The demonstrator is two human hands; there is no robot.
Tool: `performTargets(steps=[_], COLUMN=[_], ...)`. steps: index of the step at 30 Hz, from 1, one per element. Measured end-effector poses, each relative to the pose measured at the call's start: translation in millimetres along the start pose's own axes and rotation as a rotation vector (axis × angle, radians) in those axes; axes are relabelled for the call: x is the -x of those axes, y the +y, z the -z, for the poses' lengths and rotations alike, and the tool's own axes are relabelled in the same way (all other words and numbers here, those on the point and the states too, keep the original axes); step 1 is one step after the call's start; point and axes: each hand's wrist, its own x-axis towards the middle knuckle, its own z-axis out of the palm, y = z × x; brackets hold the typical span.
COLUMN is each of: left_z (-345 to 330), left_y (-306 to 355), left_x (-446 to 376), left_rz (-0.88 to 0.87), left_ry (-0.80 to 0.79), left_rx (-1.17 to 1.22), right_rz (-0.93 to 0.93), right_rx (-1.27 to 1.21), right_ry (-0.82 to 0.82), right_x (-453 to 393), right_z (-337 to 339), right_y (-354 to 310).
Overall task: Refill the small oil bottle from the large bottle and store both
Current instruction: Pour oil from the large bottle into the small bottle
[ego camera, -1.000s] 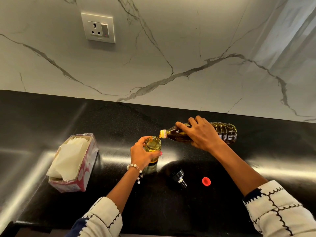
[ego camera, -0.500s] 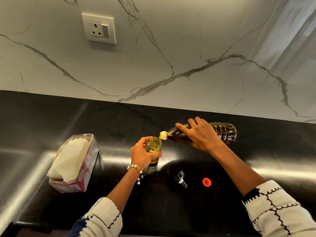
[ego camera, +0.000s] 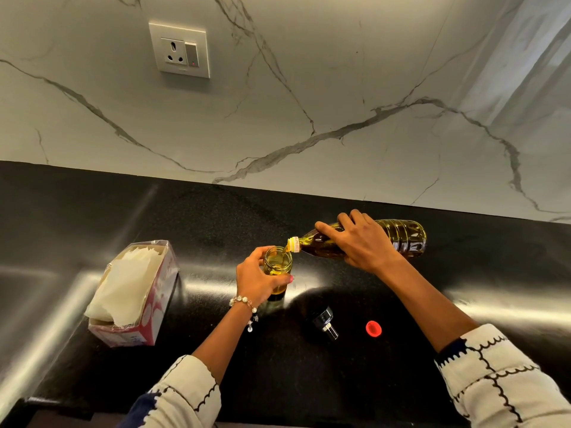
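The small oil bottle (ego camera: 277, 267) stands upright on the black counter (ego camera: 216, 217) just below frame centre, its open mouth facing up; my left hand (ego camera: 258, 278) curls round its body from the 9 o'clock side and holds it steady. The large bottle (ego camera: 401, 239) lies nearly level in the air at 3 o'clock of it, my right hand (ego camera: 361, 242) wrapped over its shoulder, its yellow-collared neck (ego camera: 293, 244) poised at the small mouth's 1 o'clock rim, with a thin stream of oil apparently passing between them. I judge the main hazard to be overshoot: the neck sits at the very edge of a narrow opening, so a slight tilt or drift toward 12 o'clock would send oil down the glass onto the counter and my fingers, making the grip slippery. Overfilling is the second risk, since the level is hard to read from above. At 5 o'clock of the small bottle lie its black pourer cap (ego camera: 324, 323) and, further toward 4 o'clock, the red cap (ego camera: 373, 329), both apart from the hands yet under my right forearm's return path. A tissue box (ego camera: 133, 291) sits well apart at 9 o'clock; the marble wall (ego camera: 340, 88) closes off 12 o'clock, leaving open room at 3 and 6 o'clock
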Motion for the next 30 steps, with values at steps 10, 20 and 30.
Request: performTargets(steps=[10, 20, 30], left_z=[0.0, -0.3, 0.6], left_y=[-2.1, -2.4, -3.0], left_x=[0.0, -0.8, -0.9], left_rz=[-0.021, -0.012, -0.014], left_ry=[0.004, -0.003, -0.013], left_rx=[-0.021, -0.014, -0.016], right_rz=[0.007, 0.012, 0.003], right_rx=[0.002, 0.018, 0.019], right_ry=[-0.001, -0.015, -0.007], right_x=[-0.5, -1.6, -3.4], right_z=[-3.0, -3.7, -0.2], right_y=[-1.4, -0.6, 0.9])
